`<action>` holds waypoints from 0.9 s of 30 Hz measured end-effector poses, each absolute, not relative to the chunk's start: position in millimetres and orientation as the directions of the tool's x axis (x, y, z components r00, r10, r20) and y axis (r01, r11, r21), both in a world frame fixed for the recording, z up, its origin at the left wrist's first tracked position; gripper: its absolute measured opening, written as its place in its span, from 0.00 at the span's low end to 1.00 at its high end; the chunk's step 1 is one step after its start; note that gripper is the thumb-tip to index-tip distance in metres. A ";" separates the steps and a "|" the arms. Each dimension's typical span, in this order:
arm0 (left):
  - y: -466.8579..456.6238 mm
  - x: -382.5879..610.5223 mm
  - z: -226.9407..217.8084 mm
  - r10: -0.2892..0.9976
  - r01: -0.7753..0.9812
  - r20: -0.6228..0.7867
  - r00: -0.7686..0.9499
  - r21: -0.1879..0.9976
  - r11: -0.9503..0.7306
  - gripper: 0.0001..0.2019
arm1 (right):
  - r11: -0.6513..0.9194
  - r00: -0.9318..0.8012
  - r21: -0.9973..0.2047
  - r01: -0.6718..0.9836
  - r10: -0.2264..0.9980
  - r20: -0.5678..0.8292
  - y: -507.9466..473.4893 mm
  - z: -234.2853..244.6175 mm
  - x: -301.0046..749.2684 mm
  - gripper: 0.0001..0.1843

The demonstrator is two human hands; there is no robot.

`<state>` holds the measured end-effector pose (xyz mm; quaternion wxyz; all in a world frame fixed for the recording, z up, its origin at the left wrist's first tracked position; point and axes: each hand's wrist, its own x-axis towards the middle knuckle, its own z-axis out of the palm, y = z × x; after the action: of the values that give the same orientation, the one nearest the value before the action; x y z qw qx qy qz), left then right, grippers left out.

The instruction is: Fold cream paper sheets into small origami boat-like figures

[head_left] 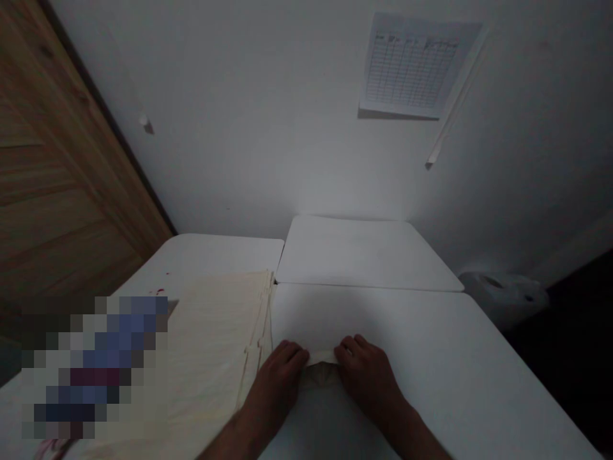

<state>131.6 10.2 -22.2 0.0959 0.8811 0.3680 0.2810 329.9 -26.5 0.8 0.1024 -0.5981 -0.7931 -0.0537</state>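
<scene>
While white sheet (316, 319) lies spread flat on bench (479, 383) right in front of us, we note only its near edge raised. Left hand (280, 377) and right hand (366, 374) close together, fingers curled shut on that edge, small slack pouch between them. Our judgement: work at early stage, with sheet laid out, no fold or crease visible. Stack of cream cloths (215, 338) just beside sheet on left; touching or not, we cannot tell. Second white top (364, 252) beyond. Printed chart (412, 67) on wall, wooden door (57, 191) far left.
</scene>
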 end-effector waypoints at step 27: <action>3.7 127.5 -13.5 0.602 0.600 0.645 0.470 0.266 -0.754 0.17 | -0.149 -0.112 -0.987 -0.054 0.983 -0.142 -32.1 9.2 347.4 0.21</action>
<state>127.5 3.7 -13.5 0.0010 0.8574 0.3506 0.3767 347.4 -32.1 9.2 0.4496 -0.4917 -0.4726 0.5769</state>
